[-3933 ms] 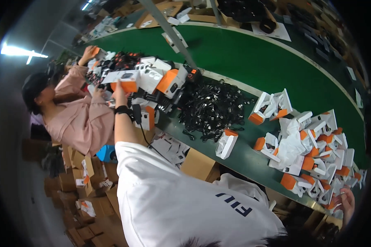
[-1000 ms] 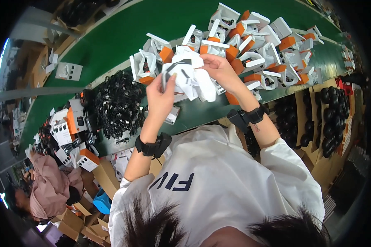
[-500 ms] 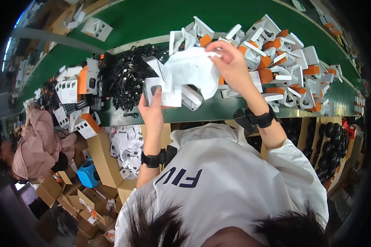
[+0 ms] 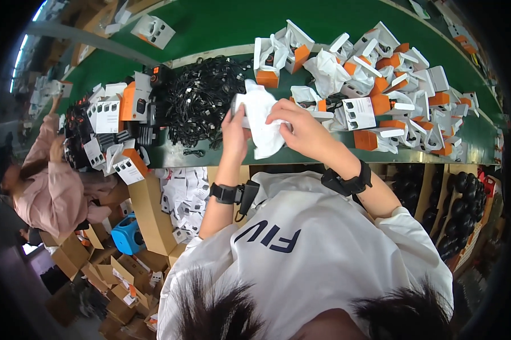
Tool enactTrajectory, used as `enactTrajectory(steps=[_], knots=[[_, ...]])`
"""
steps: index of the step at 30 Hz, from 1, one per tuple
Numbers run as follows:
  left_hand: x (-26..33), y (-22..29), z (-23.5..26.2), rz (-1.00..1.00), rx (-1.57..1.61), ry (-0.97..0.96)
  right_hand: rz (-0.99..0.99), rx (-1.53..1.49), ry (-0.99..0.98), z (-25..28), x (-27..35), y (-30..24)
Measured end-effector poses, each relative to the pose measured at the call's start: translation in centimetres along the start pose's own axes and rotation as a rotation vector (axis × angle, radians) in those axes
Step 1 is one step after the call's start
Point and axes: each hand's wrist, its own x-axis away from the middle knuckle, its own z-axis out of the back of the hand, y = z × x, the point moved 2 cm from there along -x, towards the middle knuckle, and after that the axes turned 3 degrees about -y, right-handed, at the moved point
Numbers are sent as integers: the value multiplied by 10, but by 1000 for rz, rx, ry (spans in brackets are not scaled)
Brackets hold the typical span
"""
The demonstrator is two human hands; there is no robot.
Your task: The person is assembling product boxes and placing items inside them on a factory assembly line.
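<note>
Both hands work above the near part of the dark green table, where I see the white wrapping between them, just right of the heap of black cables. The left hand has its thumb in front and its fingers closed on the wrapping's left side, beside a grey edge that I cannot identify. The right hand meets the wrapping's other side with bent fingers; I cannot tell whether they pinch it. A black wristband encircles the left wrist, and another the right. To the right I find a cluster of open white-and-orange boxes, several showing white lining; a small coiled cable lies near the table's front edge. At far left, a co-worker in pink sleeves reaches toward the crowded tabletop.
</note>
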Motion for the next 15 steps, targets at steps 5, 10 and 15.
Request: enactTrajectory(steps=[5, 10, 15], knots=[[-22, 2, 38, -59, -201, 161, -323, -129, 139, 40, 15, 17], [-76, 5, 52, 6, -726, -83, -565, 68, 210, 131, 31, 98], [-133, -7, 40, -69, -1442, -124, -772, 615, 31, 114, 23, 156]])
